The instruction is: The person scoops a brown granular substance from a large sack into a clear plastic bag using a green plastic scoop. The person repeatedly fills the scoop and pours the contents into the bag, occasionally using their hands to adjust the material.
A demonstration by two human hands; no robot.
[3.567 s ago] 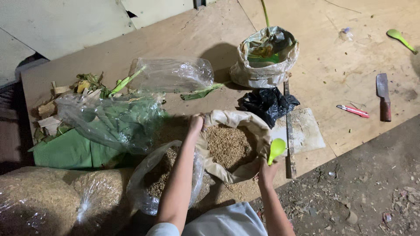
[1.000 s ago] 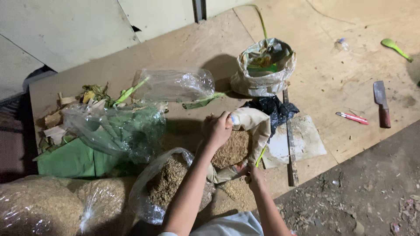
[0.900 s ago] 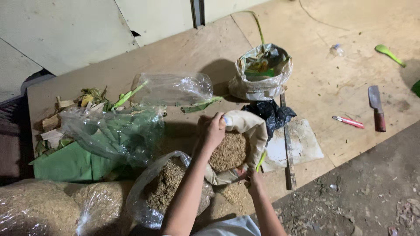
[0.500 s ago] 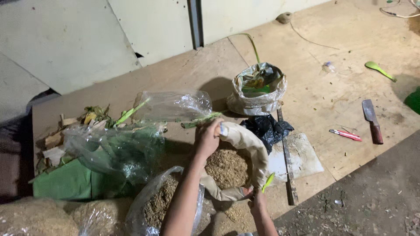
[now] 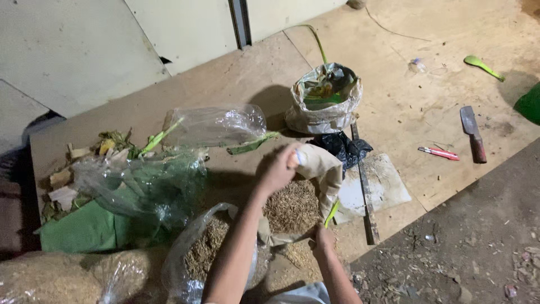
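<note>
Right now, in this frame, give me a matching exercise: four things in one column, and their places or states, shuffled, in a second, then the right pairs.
Things:
1. cleaver
2. green spoon
3. black bag
4. left hand

Places or states:
A. crumpled between the two open sacks
B. grips the far rim of the sack of husks
C. lies on the board beside the red cutter
D. lies alone at the far right of the board

Pairs: 1-C, 2-D, 3-A, 4-B
</note>
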